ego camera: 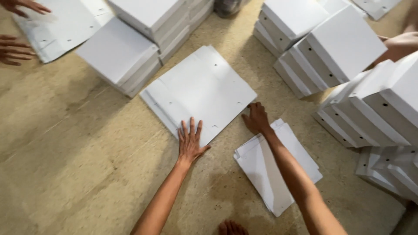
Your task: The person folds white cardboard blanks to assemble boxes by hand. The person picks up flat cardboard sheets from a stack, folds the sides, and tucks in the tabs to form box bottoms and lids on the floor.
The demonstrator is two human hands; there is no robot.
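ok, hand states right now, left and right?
Left hand: open, flat on the white flat sheet stack.
Right hand: fingers curled at the stack's edge; grip cannot be told.

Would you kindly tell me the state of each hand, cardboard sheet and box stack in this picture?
left hand: open, flat on the cardboard blank.
right hand: fingers curled at the blank's edge.
flat cardboard blank: unfolded, lying on the floor.
smaller pile of blanks: flat, under the right forearm.
stacks of folded boxes: assembled, closed, leaning.
another person's hands: on a flat sheet.
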